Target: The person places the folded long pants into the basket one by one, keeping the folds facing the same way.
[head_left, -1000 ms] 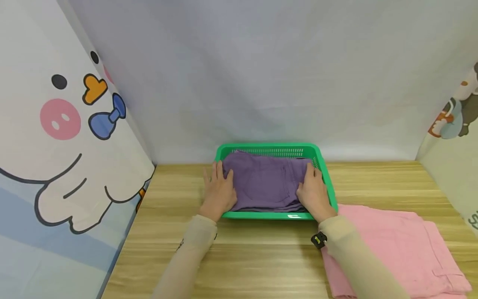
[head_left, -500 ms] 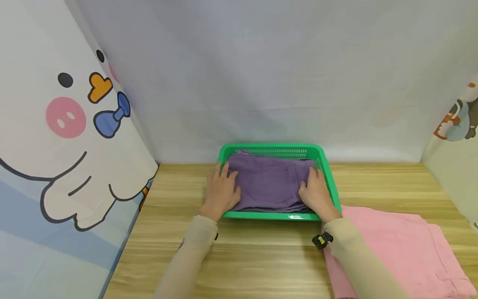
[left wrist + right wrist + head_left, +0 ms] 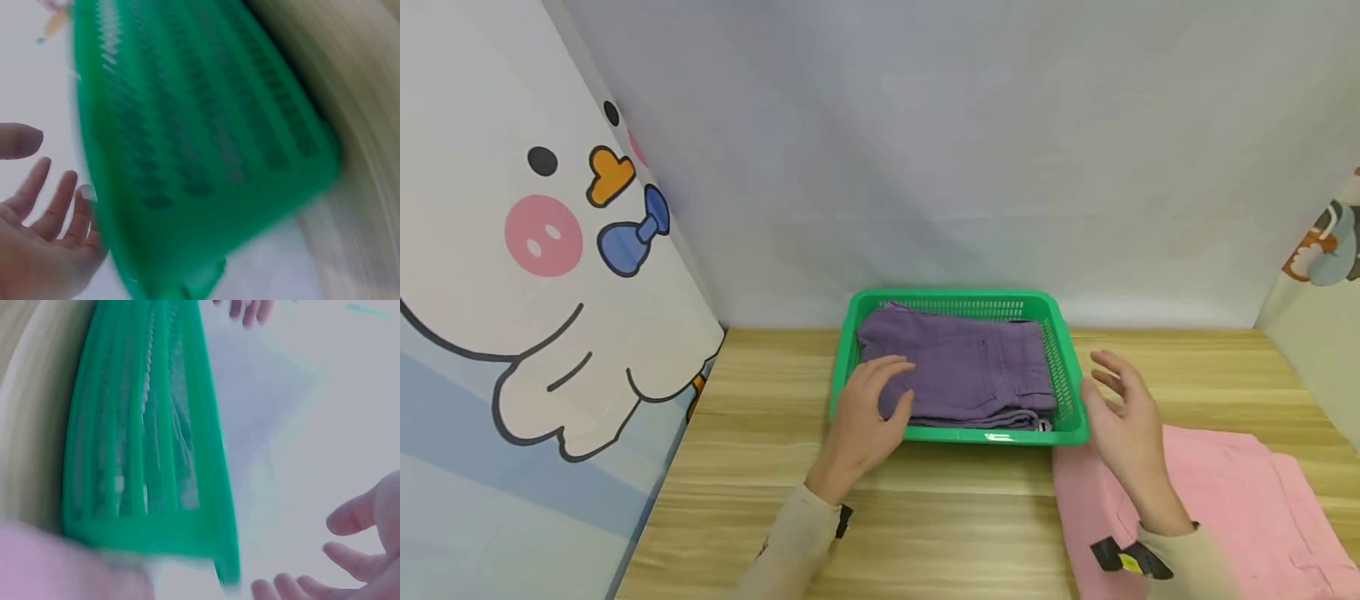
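Purple folded trousers (image 3: 947, 362) lie inside a green plastic basket (image 3: 955, 435) near the wall. My left hand (image 3: 867, 417) hovers over the basket's front left corner, fingers spread and loosely bent, holding nothing. Just beyond the basket's right rim, my right hand (image 3: 1126, 425) is held above a pink folded garment (image 3: 1240, 500), its fingers apart with nothing between them. In the left wrist view, the left hand (image 3: 53, 240) shows beside the basket's rim. The right wrist view is blurred; the right hand (image 3: 356, 550) appears there with relaxed fingers, apart from the basket (image 3: 144, 531).
The wooden table (image 3: 925, 533) runs up to a pale fabric backdrop (image 3: 962, 167). A cartoon-printed panel (image 3: 595, 375) stands along the left, and another printed panel (image 3: 1322, 333) along the right. The pink garment lies close against the basket's front right corner.
Both hands have let go of the purple trousers. The right hand has moved right, out past the basket's rim, and the left hand has drawn back toward me. The trousers stay in the basket.
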Demonstrator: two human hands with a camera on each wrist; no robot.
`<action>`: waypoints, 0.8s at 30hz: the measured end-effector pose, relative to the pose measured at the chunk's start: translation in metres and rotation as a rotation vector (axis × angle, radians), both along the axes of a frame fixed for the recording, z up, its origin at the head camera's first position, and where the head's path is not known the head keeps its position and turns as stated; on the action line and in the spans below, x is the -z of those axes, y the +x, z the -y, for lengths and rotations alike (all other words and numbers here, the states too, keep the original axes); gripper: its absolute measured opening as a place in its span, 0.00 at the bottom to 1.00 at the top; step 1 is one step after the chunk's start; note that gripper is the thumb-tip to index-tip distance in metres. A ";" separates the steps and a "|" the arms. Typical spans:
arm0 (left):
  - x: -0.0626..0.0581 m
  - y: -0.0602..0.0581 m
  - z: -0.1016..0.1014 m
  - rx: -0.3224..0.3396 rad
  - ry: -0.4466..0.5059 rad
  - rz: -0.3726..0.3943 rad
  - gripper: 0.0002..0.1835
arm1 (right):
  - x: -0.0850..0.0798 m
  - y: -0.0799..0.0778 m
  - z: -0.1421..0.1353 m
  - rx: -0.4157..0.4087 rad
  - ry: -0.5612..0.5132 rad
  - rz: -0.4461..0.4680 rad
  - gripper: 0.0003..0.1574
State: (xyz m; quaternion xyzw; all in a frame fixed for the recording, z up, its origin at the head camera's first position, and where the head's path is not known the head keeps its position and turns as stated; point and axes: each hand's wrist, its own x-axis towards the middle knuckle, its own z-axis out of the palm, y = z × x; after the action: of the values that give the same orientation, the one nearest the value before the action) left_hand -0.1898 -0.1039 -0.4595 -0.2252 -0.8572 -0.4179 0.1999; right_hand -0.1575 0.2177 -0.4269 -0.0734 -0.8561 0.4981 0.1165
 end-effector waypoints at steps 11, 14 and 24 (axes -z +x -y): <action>-0.005 0.067 -0.041 0.317 0.272 0.488 0.20 | 0.016 0.053 -0.080 0.061 0.160 0.281 0.40; -0.005 0.083 -0.050 0.402 0.304 0.619 0.20 | 0.026 0.063 -0.096 0.062 0.212 0.338 0.41; 0.003 0.114 -0.077 0.511 0.221 1.114 0.30 | 0.073 0.093 -0.146 0.058 0.387 0.291 0.37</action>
State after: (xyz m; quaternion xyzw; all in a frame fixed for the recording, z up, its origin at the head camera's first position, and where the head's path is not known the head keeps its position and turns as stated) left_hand -0.0756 -0.0266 -0.4629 -0.1493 -0.7035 -0.5933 -0.3616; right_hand -0.0645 0.3638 -0.5000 -0.1451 -0.9409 0.3054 0.0179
